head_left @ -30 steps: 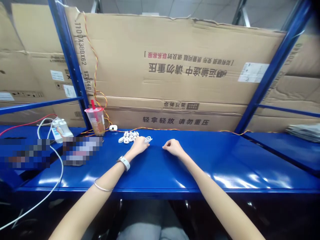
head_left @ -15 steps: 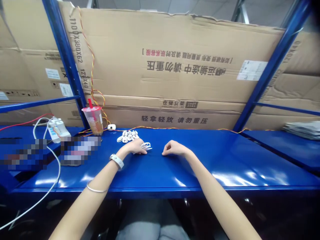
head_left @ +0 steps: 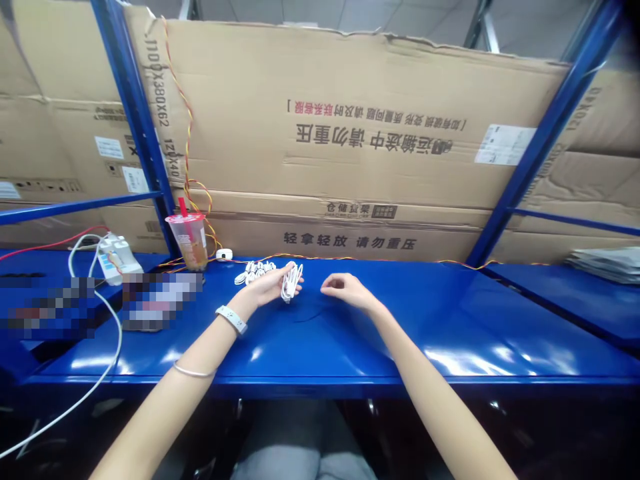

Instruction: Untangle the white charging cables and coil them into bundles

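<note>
My left hand [head_left: 265,285] is closed around a coiled white cable [head_left: 291,283] and holds it upright above the blue shelf [head_left: 410,320]. Just behind that hand, several more bundled white cables [head_left: 245,275] lie in a small group, partly covered by it. To the right, my right hand [head_left: 349,291] hovers with thumb and forefinger pinched together; whatever may be between them is too small to make out. A thin dark strand [head_left: 310,319] shows against the shelf below and between the hands.
A drink cup [head_left: 189,243] with a red straw stands at the back left, near a small white device [head_left: 224,254]. A blurred-out flat object [head_left: 157,303] and a white power strip [head_left: 120,260] lie farther left. Cardboard [head_left: 350,167] walls the back, with a twisted red-yellow wire [head_left: 330,256] along its foot.
My left hand has turned over and raised the coiled white cable, which now stands upright in its fingers. My right hand has shifted slightly left and up. The dark strand now shows.
</note>
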Tool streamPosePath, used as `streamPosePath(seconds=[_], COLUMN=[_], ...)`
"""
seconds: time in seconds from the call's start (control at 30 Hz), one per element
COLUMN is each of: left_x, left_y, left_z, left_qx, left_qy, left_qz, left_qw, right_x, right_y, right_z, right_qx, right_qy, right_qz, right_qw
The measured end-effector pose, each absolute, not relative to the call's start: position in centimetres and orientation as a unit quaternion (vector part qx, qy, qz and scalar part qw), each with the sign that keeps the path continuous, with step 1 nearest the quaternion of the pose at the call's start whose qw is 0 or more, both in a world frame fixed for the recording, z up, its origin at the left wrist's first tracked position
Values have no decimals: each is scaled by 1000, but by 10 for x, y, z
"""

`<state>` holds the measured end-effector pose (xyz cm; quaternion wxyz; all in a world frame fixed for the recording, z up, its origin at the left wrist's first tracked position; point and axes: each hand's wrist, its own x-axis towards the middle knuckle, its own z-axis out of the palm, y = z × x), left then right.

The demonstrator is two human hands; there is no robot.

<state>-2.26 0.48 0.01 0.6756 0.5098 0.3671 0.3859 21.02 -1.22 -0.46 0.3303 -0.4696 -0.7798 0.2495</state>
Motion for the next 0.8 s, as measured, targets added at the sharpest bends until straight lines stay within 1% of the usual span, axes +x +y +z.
streamPosePath(seconds=[0.07,0.13,0.33,0.47,0.6,0.7,0.8], left_x=[-17,-13,-5,5,16,18,17], left_y=[7,10,7,-5,-11,-12,-11], left_z=[-4,-9,-12,-8,-9,-10,-11], left_qx=[484,452,445,438,427,422,421], left_qy=[352,337,285,302,314,329,343], left_qz=[395,403,404,406,423,421,415], left_qw=[697,721,747,743,735,732,730], right_x=[200,188,169,167,167,167,168], right_y=[-15,-19,-25,-24,-23,-22,-18], right_z=[-6,-7,-13,-17,-19,-21,-26], right_qx=[-440,-415,-414,-440,-491,-501,-499], right_qy=[-779,-781,-759,-744,-731,-733,-723], right_qz=[235,225,225,230,230,236,256], right_qw=[378,407,449,447,415,396,404])
